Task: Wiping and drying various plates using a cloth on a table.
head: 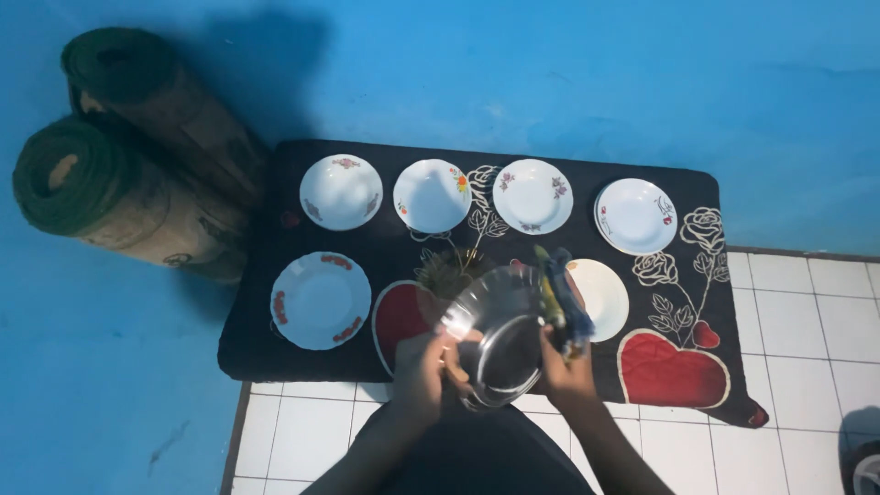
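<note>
i am holding a glass plate [500, 335] between my hands, my left hand [423, 371] at its left rim and my right hand [561, 367] at its right, gripping a cloth [561, 298] against it. beneath and beyond it a mat [275, 353] is lying on the tiled floor [788, 367]. four small plates [533, 196] are sitting in a row along the mat's far edge, a fifth plate [321, 300] is resting nearer on the left, and another plate [603, 298] is lying just right of the cloth. two rolled mats [137, 197] are leaning left of the mat.
</note>
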